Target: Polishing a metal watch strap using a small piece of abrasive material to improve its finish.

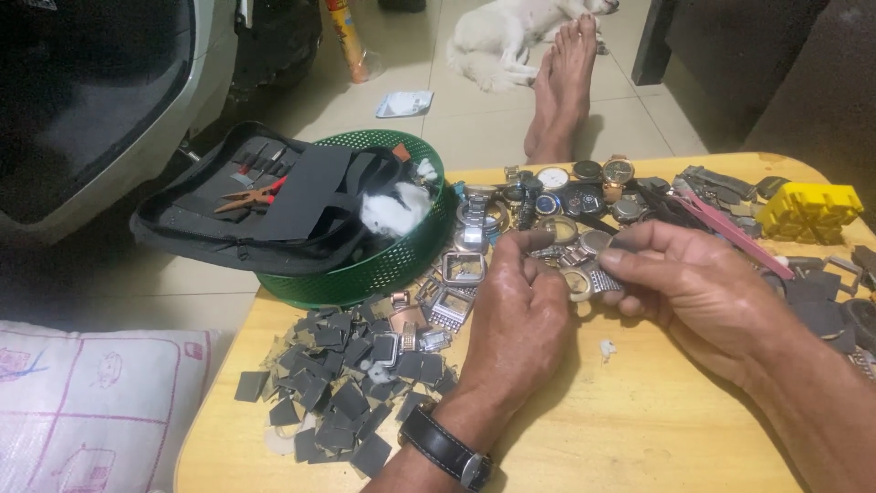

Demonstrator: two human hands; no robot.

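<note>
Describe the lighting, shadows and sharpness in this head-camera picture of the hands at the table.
Head view: light falls evenly on the yellow table; the left hand casts a soft shadow to its right; the right hand and the watch part they pinch look sharp; the upper left corner is dark; the dog is pale, slightly soft.

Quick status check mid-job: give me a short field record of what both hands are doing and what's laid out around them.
left hand: over the table, thumb raised, touching a small metal watch part
right hand: pinching the same watch part from the other side
wrist: dark strap watch on the left arm
table: wooden
near left: pile of dark square pieces, empty watch cases
behind hands: row of watches
far left: green basket, tool pouch with pliers
far right: yellow block
</note>
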